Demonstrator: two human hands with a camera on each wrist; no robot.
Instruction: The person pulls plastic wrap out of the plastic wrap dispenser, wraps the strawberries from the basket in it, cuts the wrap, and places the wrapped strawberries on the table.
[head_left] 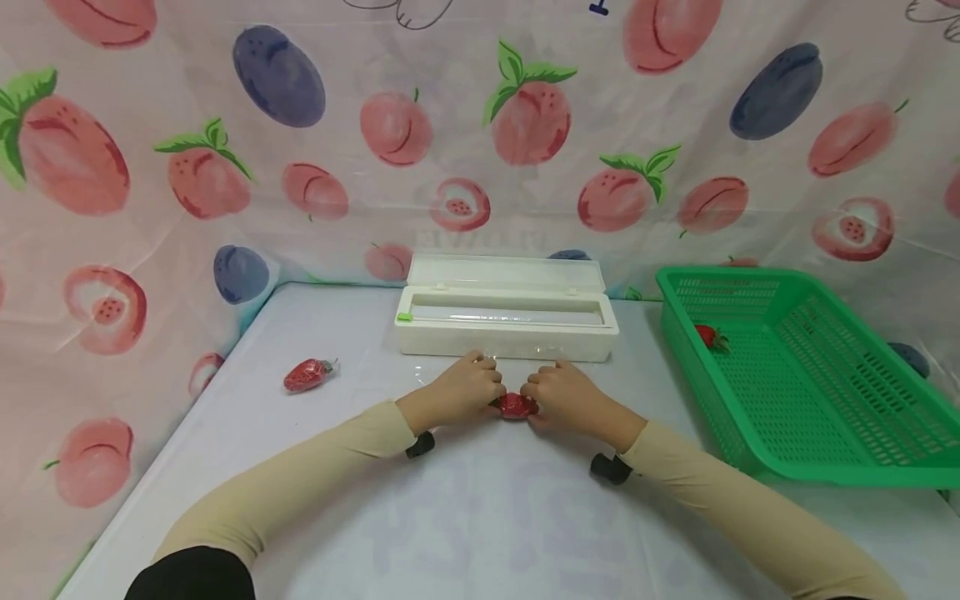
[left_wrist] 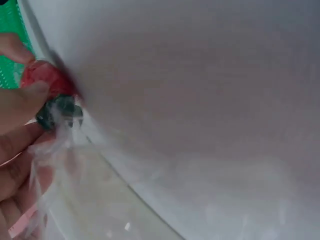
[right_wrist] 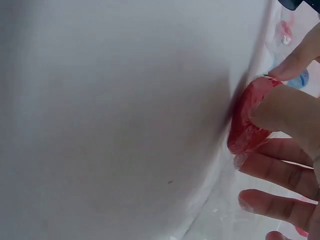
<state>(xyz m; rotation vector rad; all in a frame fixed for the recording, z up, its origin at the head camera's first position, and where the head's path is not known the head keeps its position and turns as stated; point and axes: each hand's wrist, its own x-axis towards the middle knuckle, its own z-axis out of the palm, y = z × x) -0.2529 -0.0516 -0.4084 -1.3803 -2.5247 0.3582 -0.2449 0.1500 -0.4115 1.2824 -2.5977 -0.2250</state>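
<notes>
Between my two hands, low over the white table, is a red strawberry (head_left: 516, 406) in clear cling film. My left hand (head_left: 461, 390) pinches its leafy end; in the left wrist view, loose film (left_wrist: 55, 150) trails from the green leaves (left_wrist: 62, 110). My right hand (head_left: 573, 398) holds the other end, its thumb (right_wrist: 280, 107) pressed on the red side of the strawberry (right_wrist: 240, 125). The lower fingers of that hand are spread beside a small twist of film. In the head view the hands cover both ends of the fruit.
Just behind the hands stands a white cling film dispenser (head_left: 506, 343) with its lid (head_left: 506, 272) raised. A second strawberry (head_left: 306, 376), shiny with film, lies to the left. On the right, a green basket (head_left: 750, 450) holds a strawberry (head_left: 707, 336). A fruit-print curtain (head_left: 525, 225) hangs behind.
</notes>
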